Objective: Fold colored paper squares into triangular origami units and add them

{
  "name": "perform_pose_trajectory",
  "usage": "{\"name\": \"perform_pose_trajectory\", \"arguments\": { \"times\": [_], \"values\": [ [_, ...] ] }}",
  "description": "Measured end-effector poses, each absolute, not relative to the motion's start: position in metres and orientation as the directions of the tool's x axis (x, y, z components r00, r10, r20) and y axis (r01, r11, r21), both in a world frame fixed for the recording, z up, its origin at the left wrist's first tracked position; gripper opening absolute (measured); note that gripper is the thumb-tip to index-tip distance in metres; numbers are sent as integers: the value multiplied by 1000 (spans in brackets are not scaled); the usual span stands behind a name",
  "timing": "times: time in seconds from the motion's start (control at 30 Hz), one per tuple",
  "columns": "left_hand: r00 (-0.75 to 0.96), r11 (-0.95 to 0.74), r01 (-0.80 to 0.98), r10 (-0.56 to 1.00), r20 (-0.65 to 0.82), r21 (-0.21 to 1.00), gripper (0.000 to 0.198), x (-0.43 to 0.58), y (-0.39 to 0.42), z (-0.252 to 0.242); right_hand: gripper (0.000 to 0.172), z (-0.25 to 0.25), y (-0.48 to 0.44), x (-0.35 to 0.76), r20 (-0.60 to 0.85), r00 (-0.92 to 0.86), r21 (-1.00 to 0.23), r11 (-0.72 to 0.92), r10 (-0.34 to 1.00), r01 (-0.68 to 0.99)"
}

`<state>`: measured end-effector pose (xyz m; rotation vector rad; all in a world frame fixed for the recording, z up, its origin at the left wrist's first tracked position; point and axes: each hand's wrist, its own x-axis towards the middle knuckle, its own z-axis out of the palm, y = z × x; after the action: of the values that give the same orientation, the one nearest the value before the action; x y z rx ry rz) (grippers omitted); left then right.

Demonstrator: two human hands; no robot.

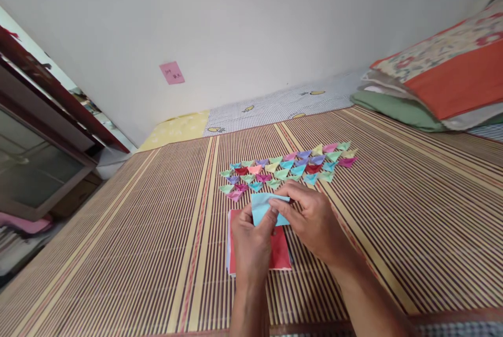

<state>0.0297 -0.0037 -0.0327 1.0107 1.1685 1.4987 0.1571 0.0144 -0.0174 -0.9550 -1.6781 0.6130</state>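
Observation:
Both my hands hold one light blue paper sheet just above a stack of coloured paper squares with a red sheet on top. My left hand pinches the sheet's lower left part. My right hand pinches its upper right edge, where a fold shows. Beyond my fingers lie several small folded paper triangles in pink, blue, green, purple and red, set out in rows on the striped bamboo mat.
Folded bedding and an orange-patterned pillow are piled at the right. A white wall with a pink note stands behind. A dark wooden cabinet with glass is at the left. A checked sheet lies at the mat's far end.

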Motion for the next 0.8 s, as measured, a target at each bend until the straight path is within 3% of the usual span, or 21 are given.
{"name": "perform_pose_trajectory", "arguments": {
  "times": [0.1, 0.23, 0.33, 0.4, 0.53, 0.67, 0.8],
  "values": [
    [-198, -105, -172, 978, 70, 979, 20, 26, -4, -30, 30, -18, 14, 159, 492, -85, -838, 498, 866, 225],
    [-178, -128, -255, 981, 83, 959, 20, 25, -5, -31, 37, -26, 17, 158, 265, -127, -959, 248, 956, -134],
    [-139, -112, -395, 988, 62, 912, 23, 25, -6, -34, 34, -34, 21, 154, 150, -221, -910, 47, 964, -411],
    [-131, -98, -441, 990, 44, 892, 27, 24, -5, -36, 34, -37, 22, 154, 123, -256, -886, -10, 959, -463],
    [-177, -88, -332, 984, 29, 939, 24, 21, -3, -35, 39, -30, 19, 157, 210, -174, -966, 176, 962, -191],
    [-178, -97, -199, 982, 61, 975, 24, 22, -4, -31, 14, -17, 13, 158, 391, -126, -903, 407, 912, 138],
    [-128, -105, -136, 988, 88, 985, 23, 23, -6, -27, 22, -15, 13, 155, 486, -62, -845, 487, 872, 222]
  ]
}}
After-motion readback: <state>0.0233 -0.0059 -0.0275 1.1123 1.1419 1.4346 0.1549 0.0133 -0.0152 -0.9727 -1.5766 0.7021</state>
